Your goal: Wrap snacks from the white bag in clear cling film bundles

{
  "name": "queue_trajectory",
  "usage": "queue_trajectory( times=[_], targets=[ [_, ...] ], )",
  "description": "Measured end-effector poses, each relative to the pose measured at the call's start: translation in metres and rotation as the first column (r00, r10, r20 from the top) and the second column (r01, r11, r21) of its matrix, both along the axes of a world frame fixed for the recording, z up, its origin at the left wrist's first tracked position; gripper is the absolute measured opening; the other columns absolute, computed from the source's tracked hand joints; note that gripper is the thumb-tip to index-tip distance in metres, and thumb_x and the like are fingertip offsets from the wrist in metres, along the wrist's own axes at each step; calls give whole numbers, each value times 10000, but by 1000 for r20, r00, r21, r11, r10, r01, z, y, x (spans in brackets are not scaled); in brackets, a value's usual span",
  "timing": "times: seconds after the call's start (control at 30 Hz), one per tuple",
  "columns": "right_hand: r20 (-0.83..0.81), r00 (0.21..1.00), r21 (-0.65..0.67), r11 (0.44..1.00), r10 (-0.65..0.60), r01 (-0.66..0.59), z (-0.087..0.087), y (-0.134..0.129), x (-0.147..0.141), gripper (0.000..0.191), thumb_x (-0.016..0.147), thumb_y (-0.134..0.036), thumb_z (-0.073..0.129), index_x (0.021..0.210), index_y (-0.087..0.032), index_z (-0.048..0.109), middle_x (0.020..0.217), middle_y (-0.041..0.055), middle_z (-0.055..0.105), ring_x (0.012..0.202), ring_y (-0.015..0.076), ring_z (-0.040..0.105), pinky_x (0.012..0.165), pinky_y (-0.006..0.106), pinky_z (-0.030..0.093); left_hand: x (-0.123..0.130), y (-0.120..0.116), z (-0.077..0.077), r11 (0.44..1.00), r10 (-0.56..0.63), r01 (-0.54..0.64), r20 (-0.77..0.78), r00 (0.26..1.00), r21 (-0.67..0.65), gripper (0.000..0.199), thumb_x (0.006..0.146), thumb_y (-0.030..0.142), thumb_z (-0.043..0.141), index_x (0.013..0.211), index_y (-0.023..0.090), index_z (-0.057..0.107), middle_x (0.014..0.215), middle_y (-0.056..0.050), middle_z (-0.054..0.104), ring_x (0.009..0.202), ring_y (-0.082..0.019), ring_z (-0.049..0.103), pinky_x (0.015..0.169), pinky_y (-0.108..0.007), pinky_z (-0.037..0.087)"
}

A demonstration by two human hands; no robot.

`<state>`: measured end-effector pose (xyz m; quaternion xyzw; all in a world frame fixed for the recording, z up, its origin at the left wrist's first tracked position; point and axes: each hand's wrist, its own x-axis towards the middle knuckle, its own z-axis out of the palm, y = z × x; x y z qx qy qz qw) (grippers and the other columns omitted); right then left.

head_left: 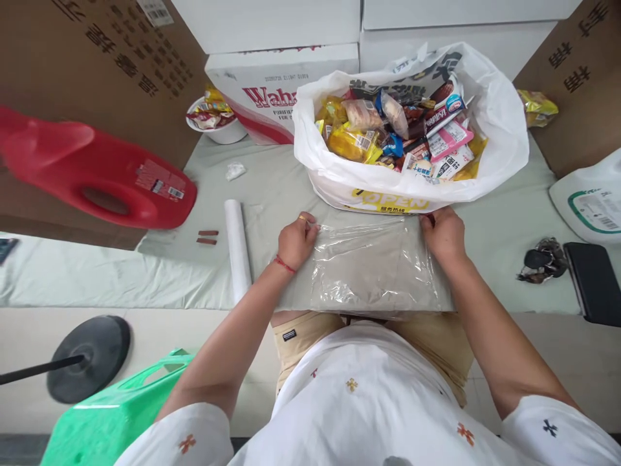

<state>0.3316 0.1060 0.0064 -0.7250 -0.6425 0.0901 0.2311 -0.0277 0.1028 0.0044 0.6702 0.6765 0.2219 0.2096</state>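
A clear plastic sheet point(371, 268) lies spread on the cloth-covered table in front of me, wrinkled and shiny, its near edge at the table's front edge. My left hand point(297, 243) pinches its far left corner between thumb and fingers. At the far right corner, my right hand point(444, 236) is closed on the same sheet, its fingertips partly hidden by the bag's edge. Just beyond both hands stands a white plastic bag point(412, 188), open at the top and full of wrapped snacks point(356, 139). A white roll point(237, 249) rests left of my left hand.
On the left are a red jug point(121, 200), two small brown strips point(207, 237) and a white bowl point(226, 133) of packets. Keys point(542, 260), a black phone point(594, 281) and a white bottle point(594, 200) sit at right. Boxes point(272, 71) line the back.
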Motion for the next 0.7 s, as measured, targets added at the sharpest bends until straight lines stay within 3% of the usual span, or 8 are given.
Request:
queue_trajectory(
  times=[0.13,0.2,0.23,0.3,0.37,0.47,0.57,0.7],
  targets=[
    [-12,999,264,964,35,-30,34,-53,-26,268,975,-306,519,1133,-158,678,1156,175,675,964,284,648,876,440,534,-1,-3,7,995,96,-97,97,991,15,122,861,314,576,951,233,595,649,18,561,627,-197,539,649,-316,387],
    [-24,964,325,914,266,-244,50,-87,-48,180,1005,-251,516,1084,-210,672,1013,107,711,929,246,658,863,385,532,-7,-4,15,982,184,-186,224,957,-15,107,857,325,571,892,226,589,651,21,551,613,-174,520,632,-302,395],
    [-37,908,311,869,416,-385,56,-102,-58,162,1008,-221,525,1077,-231,671,930,69,715,855,215,657,816,347,530,-13,-2,20,974,225,-223,287,931,-43,118,855,340,575,865,222,586,653,22,550,601,-162,508,615,-293,393],
    [-88,815,292,797,573,-529,59,-125,-76,179,1005,-170,533,1090,-246,671,826,26,706,752,178,648,741,306,523,-32,10,28,957,290,-280,363,886,-80,152,850,366,590,834,215,588,651,25,545,578,-144,484,579,-278,379],
    [-138,773,269,774,619,-573,55,-136,-86,204,1008,-145,529,1117,-245,670,834,19,722,721,160,662,699,287,526,-60,32,34,934,348,-355,343,873,-44,144,851,351,603,838,208,598,648,28,543,580,-142,485,574,-271,375],
    [-191,744,233,766,640,-599,42,-139,-91,223,1014,-131,528,1151,-242,664,918,28,757,732,151,701,686,272,550,-113,85,39,850,489,-511,170,856,128,43,858,215,600,879,186,622,713,15,592,682,-156,552,666,-274,420],
    [-235,754,218,789,614,-575,35,-138,-90,240,1010,-121,547,1186,-246,651,930,18,760,737,145,713,701,265,570,-164,142,42,761,628,-610,-16,778,223,159,873,79,579,1009,132,643,886,-18,674,836,-159,588,804,-290,436],
    [-257,804,205,843,536,-496,37,-137,-88,211,1003,-144,570,1144,-259,675,878,2,760,710,150,724,663,260,580,-207,202,49,833,525,-502,-46,850,235,371,868,-56,568,1226,41,589,981,-2,710,922,-133,560,938,-290,401]
  ],
)
